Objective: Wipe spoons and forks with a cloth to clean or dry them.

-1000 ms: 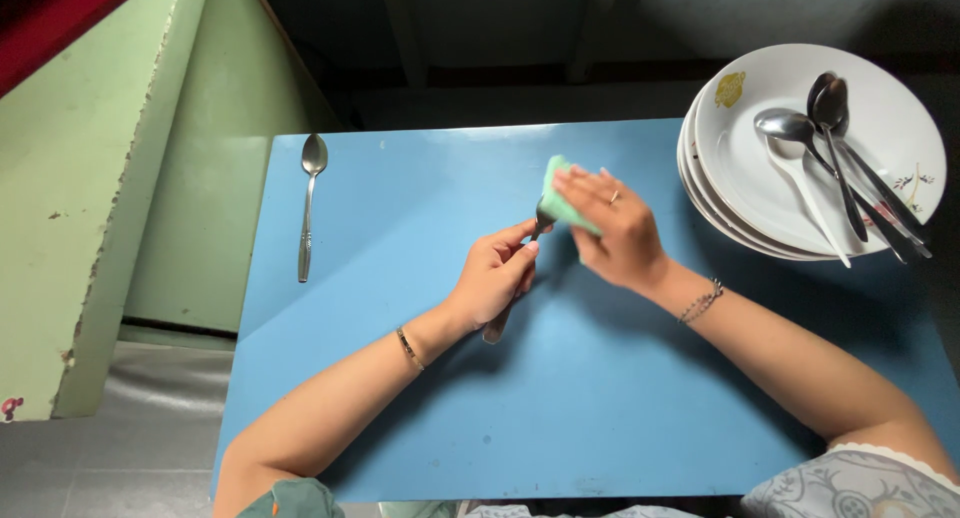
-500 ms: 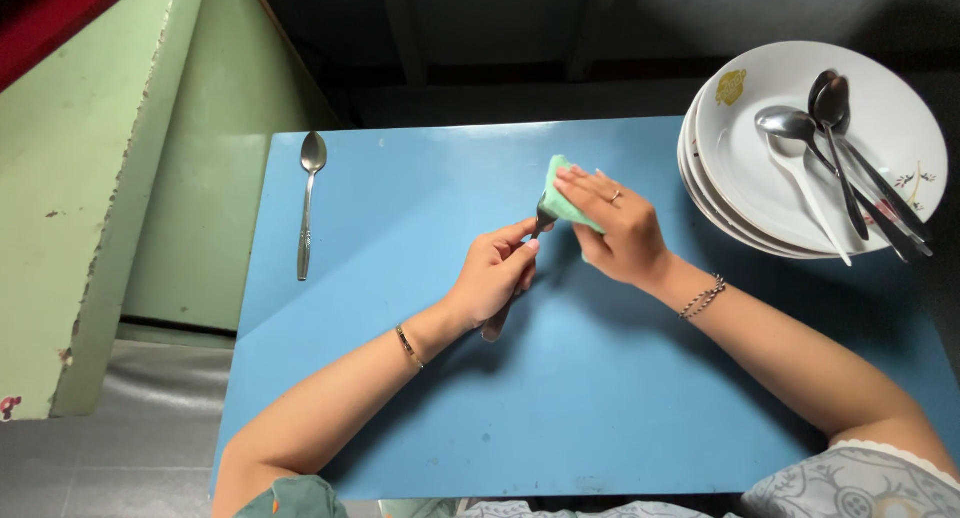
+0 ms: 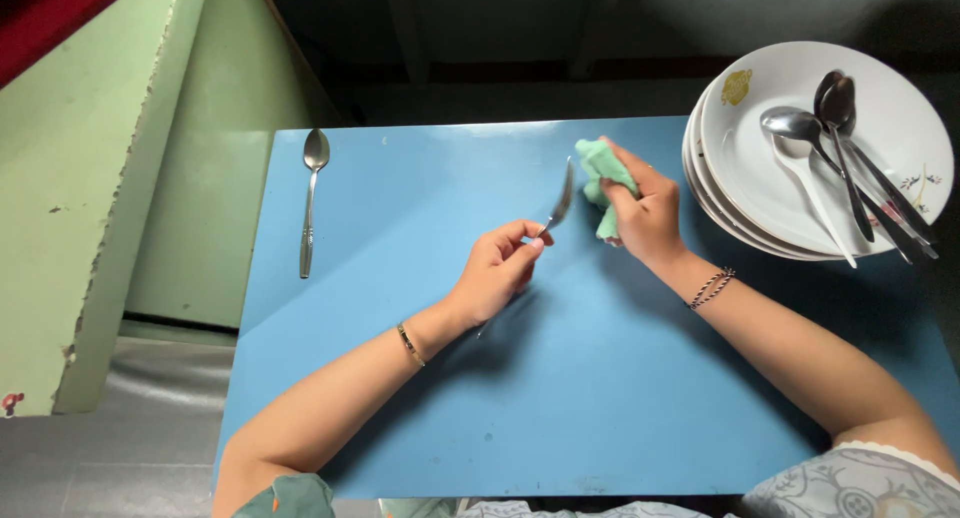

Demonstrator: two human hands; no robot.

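Steel spoon [image 3: 311, 200] lying at nine o'clock on blue surface [image 3: 420, 398]. Left hand [image 3: 497, 273] pinches utensil [image 3: 560, 200] by handle, centre. Right hand [image 3: 645, 213] clutches green cloth [image 3: 602, 183]. Plates [image 3: 800, 193], two o'clock. Risk: loose pinch, utensil may slip.

Colours on the table
Table [image 3: 600, 398] showing blue; cloth [image 3: 603, 178] showing pale green; plates [image 3: 760, 178] showing white; spoons [image 3: 312, 200] showing silver.

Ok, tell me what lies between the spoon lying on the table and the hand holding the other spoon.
Nothing: in the head view only bare blue table separates the lone spoon from the left hand.
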